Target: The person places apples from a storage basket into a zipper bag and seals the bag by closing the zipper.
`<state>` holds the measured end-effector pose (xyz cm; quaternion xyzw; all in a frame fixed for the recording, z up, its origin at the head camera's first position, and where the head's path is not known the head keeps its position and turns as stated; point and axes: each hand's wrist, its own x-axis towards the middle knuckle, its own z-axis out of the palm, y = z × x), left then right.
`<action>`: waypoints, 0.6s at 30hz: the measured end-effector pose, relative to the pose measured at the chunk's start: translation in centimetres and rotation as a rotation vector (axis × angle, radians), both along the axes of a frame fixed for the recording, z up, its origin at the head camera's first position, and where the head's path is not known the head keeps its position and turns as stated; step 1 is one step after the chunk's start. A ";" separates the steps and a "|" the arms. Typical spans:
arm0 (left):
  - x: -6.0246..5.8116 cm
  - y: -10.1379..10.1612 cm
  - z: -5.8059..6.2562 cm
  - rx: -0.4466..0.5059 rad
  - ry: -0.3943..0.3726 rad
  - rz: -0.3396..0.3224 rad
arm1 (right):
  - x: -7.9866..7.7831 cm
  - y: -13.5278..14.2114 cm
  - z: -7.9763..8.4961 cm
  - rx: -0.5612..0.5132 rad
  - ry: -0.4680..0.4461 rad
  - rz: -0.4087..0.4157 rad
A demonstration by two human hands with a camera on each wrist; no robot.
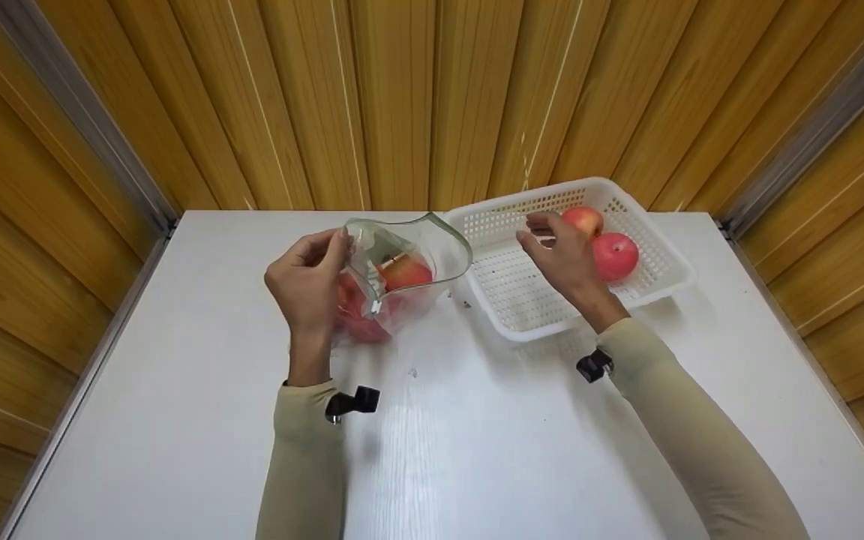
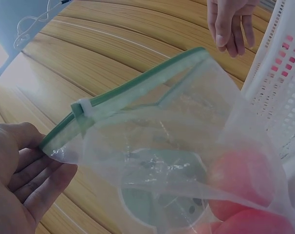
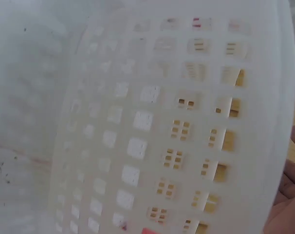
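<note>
My left hand [image 1: 306, 283] pinches the corner of a clear zip bag [image 1: 447, 251] between thumb and fingers. The bag's mouth gapes, with a green seal strip [image 2: 142, 84] and a white slider [image 2: 84, 105] near the held corner. Red apples [image 1: 407, 272] lie inside it, partly blurred by the plastic. My right hand [image 1: 568, 259] hovers over the white perforated basket [image 1: 507, 332], fingers loosely bent and holding nothing. Two apples, a red one [image 1: 616, 256] and a yellow-red one [image 1: 583, 220], sit in the basket's right end beside that hand.
The bag and basket stand next to each other on a white table [image 1: 462, 450]. Wood-patterned panels [image 1: 402, 105] rise behind and on both sides. In the right wrist view the basket's slotted wall [image 3: 159, 112] fills most of the picture.
</note>
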<state>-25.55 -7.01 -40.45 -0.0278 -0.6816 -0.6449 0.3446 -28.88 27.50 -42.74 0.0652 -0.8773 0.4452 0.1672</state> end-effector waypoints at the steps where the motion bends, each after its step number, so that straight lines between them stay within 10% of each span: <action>1: 0.0 0.0 0.0 0.001 -0.004 0.000 | -0.1 0.4 -0.1 0.008 -0.007 -0.005; 18: -0.1 0.6 0.1 -0.005 -0.003 0.000 | -0.6 6.8 -1.1 0.202 -0.139 -0.118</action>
